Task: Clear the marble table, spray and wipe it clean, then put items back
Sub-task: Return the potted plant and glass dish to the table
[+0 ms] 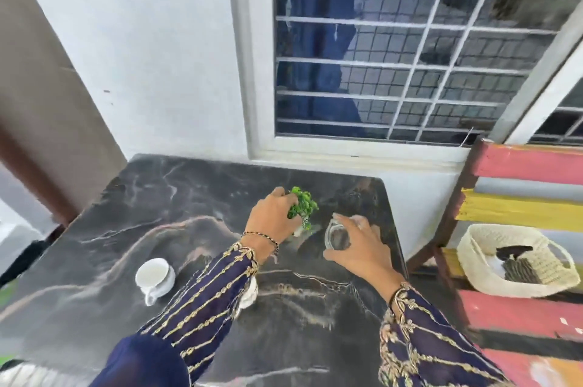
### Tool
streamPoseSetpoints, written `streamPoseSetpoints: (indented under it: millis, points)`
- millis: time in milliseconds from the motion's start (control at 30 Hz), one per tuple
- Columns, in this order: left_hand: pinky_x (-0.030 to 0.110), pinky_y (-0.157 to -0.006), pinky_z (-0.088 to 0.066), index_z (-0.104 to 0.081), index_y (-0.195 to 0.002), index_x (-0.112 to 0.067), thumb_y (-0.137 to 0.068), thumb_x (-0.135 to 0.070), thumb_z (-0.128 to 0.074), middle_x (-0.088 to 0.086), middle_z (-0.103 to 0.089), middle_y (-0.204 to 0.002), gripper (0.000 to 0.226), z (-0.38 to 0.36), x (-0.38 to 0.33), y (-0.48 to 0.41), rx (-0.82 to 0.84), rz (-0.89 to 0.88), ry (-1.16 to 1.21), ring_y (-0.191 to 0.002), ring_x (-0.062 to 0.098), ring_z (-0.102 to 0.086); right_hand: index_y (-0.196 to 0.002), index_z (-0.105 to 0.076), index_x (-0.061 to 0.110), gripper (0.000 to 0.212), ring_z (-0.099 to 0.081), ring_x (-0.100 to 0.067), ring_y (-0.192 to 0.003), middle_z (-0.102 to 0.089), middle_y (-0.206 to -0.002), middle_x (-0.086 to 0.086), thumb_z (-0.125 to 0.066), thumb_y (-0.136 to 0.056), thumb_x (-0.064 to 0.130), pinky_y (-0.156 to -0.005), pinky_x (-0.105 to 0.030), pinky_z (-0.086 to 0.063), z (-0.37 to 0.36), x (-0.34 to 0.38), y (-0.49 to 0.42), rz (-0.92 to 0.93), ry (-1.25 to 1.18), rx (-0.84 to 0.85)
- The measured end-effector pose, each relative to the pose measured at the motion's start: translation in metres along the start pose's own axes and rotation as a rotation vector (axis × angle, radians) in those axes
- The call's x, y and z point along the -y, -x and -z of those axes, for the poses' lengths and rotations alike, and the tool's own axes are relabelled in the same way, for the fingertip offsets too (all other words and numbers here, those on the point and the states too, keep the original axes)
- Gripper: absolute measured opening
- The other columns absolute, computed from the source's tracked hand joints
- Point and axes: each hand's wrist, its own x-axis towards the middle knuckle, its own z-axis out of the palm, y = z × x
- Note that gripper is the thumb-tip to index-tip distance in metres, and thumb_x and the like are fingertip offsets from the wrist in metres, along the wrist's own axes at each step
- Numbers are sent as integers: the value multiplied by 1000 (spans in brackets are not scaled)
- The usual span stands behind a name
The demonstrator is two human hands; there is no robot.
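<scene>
A dark marble table (157, 229) with pale veins fills the lower middle of the head view. My left hand (271, 219) is closed around a small green artificial plant (304, 205) in a little white pot, at the table's far middle. My right hand (359, 248) grips a clear drinking glass (338, 237) just right of the plant, near the table's right edge. A white cup (155, 276) with a handle stands alone on the table's left part. Whether the plant and the glass touch the table I cannot tell.
A striped bench (520, 210) in pink, yellow and grey stands right of the table, carrying a woven cream basket (549, 276) with dark items inside. A white wall and a barred window (394, 55) rise behind the table. A brown door frame is at the left.
</scene>
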Motion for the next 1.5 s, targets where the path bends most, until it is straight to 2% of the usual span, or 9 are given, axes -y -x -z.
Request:
streamPoseSetpoints:
  millis: [167, 300, 533, 867, 1033, 1233, 1400, 1500]
  points:
    - [41, -75, -53, -65, -107, -18, -81, -31, -61, 5, -53, -97, 29, 10, 55, -30, -17, 103, -13, -85, 32, -62, -149, -32, 52, 90, -36, -25, -130, -34, -147, 11, -68, -69, 68, -91, -44, -47, -24, 32, -58, 54, 49, 43]
    - [38, -76, -53, -67, -107, -21, -79, -29, -63, 3, -57, -101, 30, 9, 99, -63, -30, 176, 13, -87, 32, -63, -150, -31, 51, 88, -34, -26, -133, -33, -149, 10, -68, -71, 66, -93, -45, -47, -40, 43, -115, 42, 70, 81]
    - [35, -63, -48, -68, -109, -18, -77, -26, -64, -1, -45, -82, 33, -1, 158, -113, -48, 251, -8, -70, 31, -58, -153, -32, 45, 88, -34, -29, -135, -34, -151, 6, -70, -75, 63, -95, -46, -48, -56, 47, -196, 11, 129, 112]
    - [35, -59, -50, -69, -106, -19, -76, -30, -66, 1, -47, -79, 32, -15, 193, -138, -67, 297, 37, -59, 25, -49, -156, -28, 39, 88, -32, -35, -138, -29, -157, -1, -67, -81, 64, -94, -48, -50, -71, 52, -249, -6, 203, 154]
    - [29, -56, -40, -69, -106, -19, -76, -30, -66, 0, -47, -78, 32, -12, 204, -138, -74, 317, 50, -57, 24, -48, -156, -27, 40, 89, -31, -34, -139, -27, -159, 0, -68, -81, 64, -95, -50, -49, -77, 53, -251, -32, 200, 151]
    - [26, -56, -34, -69, -104, -19, -76, -31, -66, -2, -45, -77, 31, -7, 221, -137, -78, 312, 55, -57, 21, -46, -156, -30, 35, 97, -21, -36, -147, -20, -165, -3, -61, -76, 81, -111, -60, -30, -80, 65, -253, -67, 252, 159]
    - [28, -57, -39, -70, -104, -19, -76, -31, -66, 2, -51, -81, 30, 2, 243, -138, -90, 318, 64, -61, 26, -53, -148, -45, 25, 76, -19, -34, -149, -28, -164, -6, -59, -87, 68, -119, -54, -22, -97, 106, -257, 44, 268, 107]
    - [30, -59, -43, -69, -107, -18, -77, -32, -67, 3, -53, -85, 32, 11, 261, -140, -93, 328, 47, -66, 27, -55, -143, -51, 21, 63, -24, -29, -144, -35, -158, -3, -62, -91, 57, -117, -45, -26, -114, 142, -256, 149, 179, 137]
